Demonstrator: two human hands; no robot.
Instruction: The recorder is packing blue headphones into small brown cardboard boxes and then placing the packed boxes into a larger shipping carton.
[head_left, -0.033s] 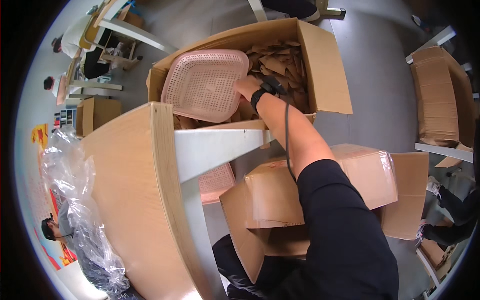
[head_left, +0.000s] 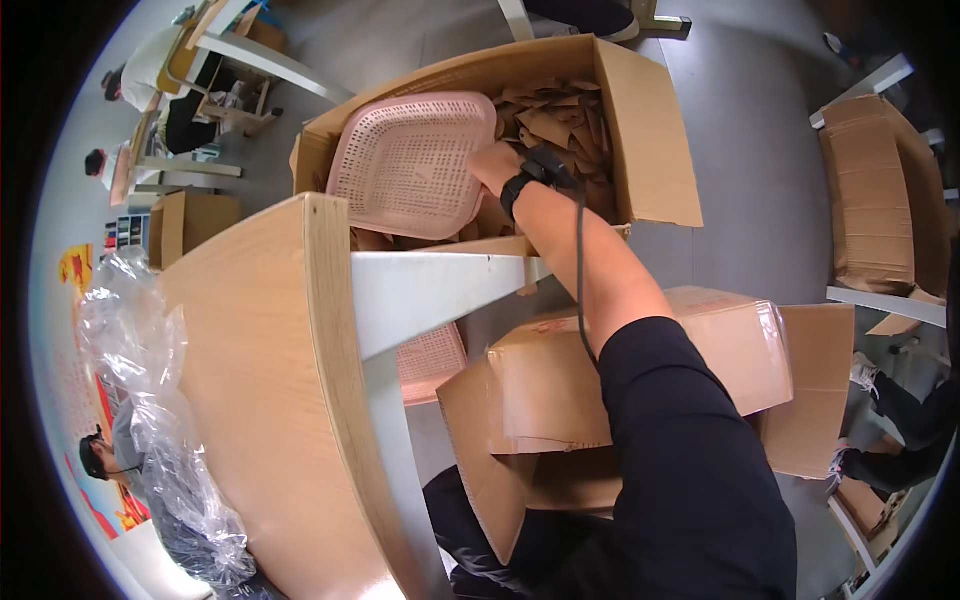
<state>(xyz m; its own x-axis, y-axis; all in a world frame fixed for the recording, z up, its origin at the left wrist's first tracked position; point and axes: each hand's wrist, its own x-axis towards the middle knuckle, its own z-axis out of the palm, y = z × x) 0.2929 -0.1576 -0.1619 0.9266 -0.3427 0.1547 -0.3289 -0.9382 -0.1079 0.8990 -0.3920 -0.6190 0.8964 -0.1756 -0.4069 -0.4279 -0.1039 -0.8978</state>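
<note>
My right hand (head_left: 494,168), with a black strap and a cable at the wrist, has its fingers closed on the right rim of a pink plastic basket (head_left: 410,165). No contents show in the basket, whose wall and floor are full of small slots. It sits tilted in the left part of an open cardboard box (head_left: 658,140). Brown cardboard pieces (head_left: 555,120) lie heaped in that box, to the right of the basket and partly under it. My fingertips are partly hidden behind the rim. Nowhere in the picture does my left hand appear.
A wooden table (head_left: 250,350) with a white metal leg (head_left: 440,290) stands at the left, clear plastic wrap (head_left: 165,400) along its far side. Beneath my forearm are cardboard boxes (head_left: 545,385) and another pink basket (head_left: 430,365). Other people sit around the room's edges.
The whole view has shifted very slightly. My right hand keeps the same hold on the basket.
</note>
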